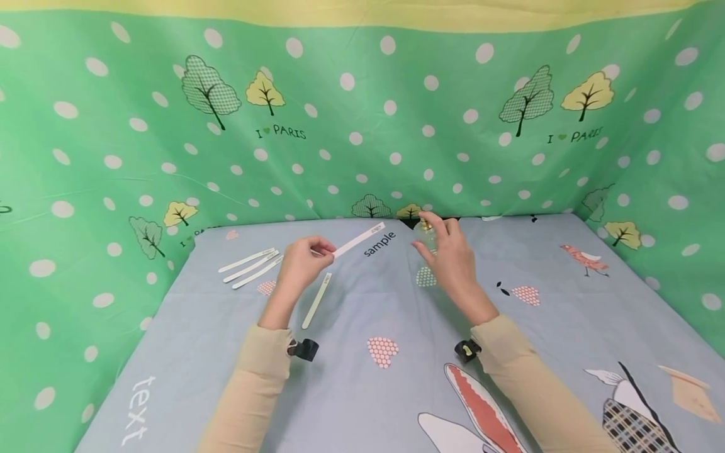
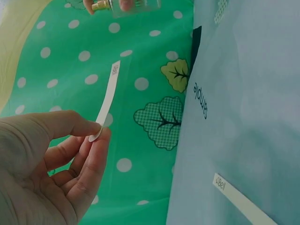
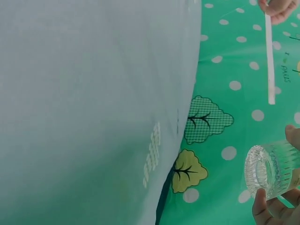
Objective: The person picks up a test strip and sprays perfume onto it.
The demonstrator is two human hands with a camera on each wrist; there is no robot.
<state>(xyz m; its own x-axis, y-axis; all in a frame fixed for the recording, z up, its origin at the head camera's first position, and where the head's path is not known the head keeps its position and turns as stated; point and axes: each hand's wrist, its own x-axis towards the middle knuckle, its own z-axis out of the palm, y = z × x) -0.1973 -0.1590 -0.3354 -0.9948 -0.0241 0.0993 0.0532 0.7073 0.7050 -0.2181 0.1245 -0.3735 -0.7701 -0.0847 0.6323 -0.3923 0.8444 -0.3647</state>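
My left hand point(image 1: 303, 261) pinches one rounded end of a white perfume test strip point(image 1: 359, 240) between thumb and fingertips. The strip's printed end points away, up toward the right hand. My right hand point(image 1: 453, 261) grips a clear glass perfume bottle point(image 1: 423, 234), with its index finger at the gold spray top. In the right wrist view the ribbed glass base of the bottle point(image 3: 262, 171) faces the camera, fingers and thumb around its sides. The left wrist view catches the gold neck point(image 2: 101, 5) beyond the strip's printed end. Strip and bottle are apart.
Another test strip point(image 1: 316, 302) lies on the cloth-covered table point(image 1: 340, 390) below the left hand. Three more strips point(image 1: 249, 267) lie side by side at the left, partly behind that hand. A green dotted curtain point(image 1: 351, 107) stands behind the table and at both sides.
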